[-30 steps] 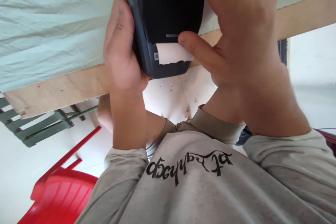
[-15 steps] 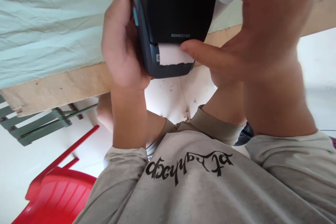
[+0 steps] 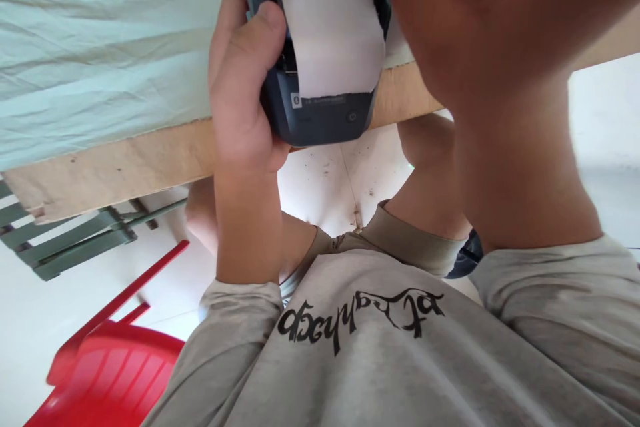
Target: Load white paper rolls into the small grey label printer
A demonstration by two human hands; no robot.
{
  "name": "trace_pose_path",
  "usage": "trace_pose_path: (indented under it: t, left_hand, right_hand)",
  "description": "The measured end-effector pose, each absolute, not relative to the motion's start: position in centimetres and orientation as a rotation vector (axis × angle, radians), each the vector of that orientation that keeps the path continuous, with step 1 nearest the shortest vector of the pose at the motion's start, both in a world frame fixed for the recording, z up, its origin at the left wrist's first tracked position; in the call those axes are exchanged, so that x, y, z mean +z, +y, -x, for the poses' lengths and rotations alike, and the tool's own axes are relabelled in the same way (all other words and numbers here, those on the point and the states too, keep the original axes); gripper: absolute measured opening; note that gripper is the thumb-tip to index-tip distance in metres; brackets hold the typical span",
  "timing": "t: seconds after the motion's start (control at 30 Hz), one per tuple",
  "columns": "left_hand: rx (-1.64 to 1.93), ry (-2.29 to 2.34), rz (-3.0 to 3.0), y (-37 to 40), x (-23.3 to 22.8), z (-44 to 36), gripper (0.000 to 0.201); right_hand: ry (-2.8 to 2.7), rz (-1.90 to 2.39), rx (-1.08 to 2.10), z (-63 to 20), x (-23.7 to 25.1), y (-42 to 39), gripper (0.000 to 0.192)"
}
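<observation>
- The desk [image 3: 120,165] spans the upper part of the view, a pale green, wrinkled cloth [image 3: 100,67] over its top and a bare wooden edge facing the person.
- The person wears a light grey shirt [image 3: 400,360] with black lettering across the chest, upside down in this view, and olive shorts [image 3: 420,237].
- A red chair [image 3: 120,373] stands at lower left, partly cut off.
- Above it, a dark green slatted piece [image 3: 75,243] shows under the desk's corner.
- The dark blue printer [image 3: 320,123] is held up between the two hands, its front end toward the person and overlapping the wooden edge; its far end runs out of view.
- The hands are apart: the left hand [image 3: 245,73] is clamped around the printer's left side, thumb over the rim.
- The right hand [image 3: 465,33] is just beside the printer's right side, blurred and partly cut off; I cannot tell what it grips.
- White paper [image 3: 340,40] lies exposed in the printer's dark recess, its ragged end hanging over the front.
- A power button [image 3: 352,117] sits at the front right.
</observation>
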State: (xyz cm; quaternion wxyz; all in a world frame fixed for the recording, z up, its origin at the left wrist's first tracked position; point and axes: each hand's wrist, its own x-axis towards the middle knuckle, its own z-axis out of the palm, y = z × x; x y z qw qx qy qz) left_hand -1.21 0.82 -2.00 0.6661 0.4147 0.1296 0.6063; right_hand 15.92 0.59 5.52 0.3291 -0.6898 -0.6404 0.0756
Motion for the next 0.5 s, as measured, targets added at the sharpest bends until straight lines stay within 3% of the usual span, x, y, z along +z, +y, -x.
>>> trace_pose_path:
  t: [0.13, 0.2, 0.33, 0.43, 0.5]
  left_hand:
    - [1.252, 0.362, -1.05, 1.2, -2.1, 1.6, 0.05]
    - [1.27, 0.398, -1.075, 1.2, -1.9, 1.7, 0.043]
    - [1.243, 0.412, -1.134, 1.1, -1.8, 1.9, 0.026]
    - [1.286, 0.395, -1.165, 1.2, -2.1, 2.0, 0.038]
    - [1.285, 0.372, -1.181, 1.3, -2.4, 1.9, 0.047]
  right_hand:
    - [-2.371, 1.721, 0.196, -14.7, 7.3, 0.1, 0.063]
    - [-2.478, 1.844, 0.226, -14.1, 8.2, 0.0, 0.052]
    - [-2.657, 1.888, 0.274, -13.6, 8.9, 0.6, 0.05]
    - [-2.685, 1.747, 0.327, -14.2, 8.7, 0.6, 0.05]
    - [-2.269, 1.888, 0.586, -15.3, 8.6, 0.0, 0.045]
